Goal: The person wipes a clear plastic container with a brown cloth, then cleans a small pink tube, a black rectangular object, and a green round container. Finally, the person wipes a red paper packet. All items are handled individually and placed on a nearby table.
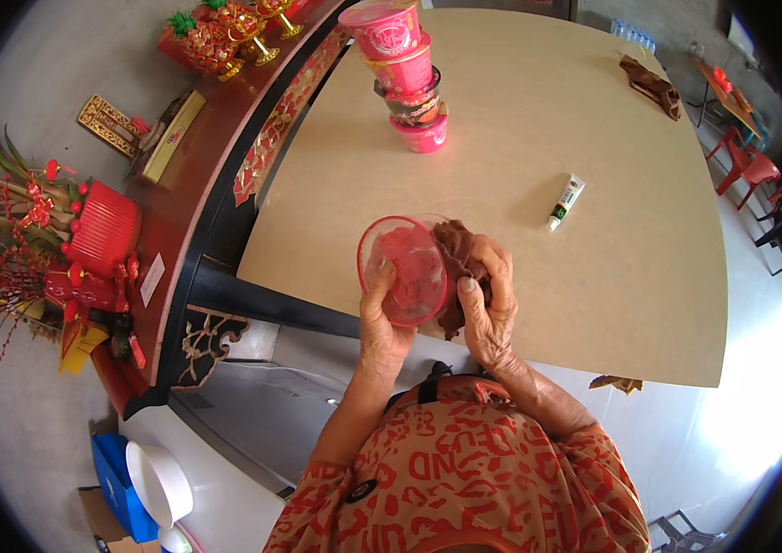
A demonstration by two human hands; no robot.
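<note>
A transparent container with a pink-red rim (412, 300) is held above the near edge of the table (520, 111), toward the near left corner; its open side is turned up toward the camera. The container is gripped by the left hand (380, 323), the thumb being laid across the rim outline. A brown cloth (452, 244) is pinched between the thumb and fingers of the right hand (494, 309) and is pressed against the right side of the container. A white tube with a green label (565, 202) is laid right of the table's middle. A stack of tubs (400, 69), mostly pink with one dark, is stood near the far left corner. A second brown cloth (651, 89) is placed, crumpled, at the far right corner.
</note>
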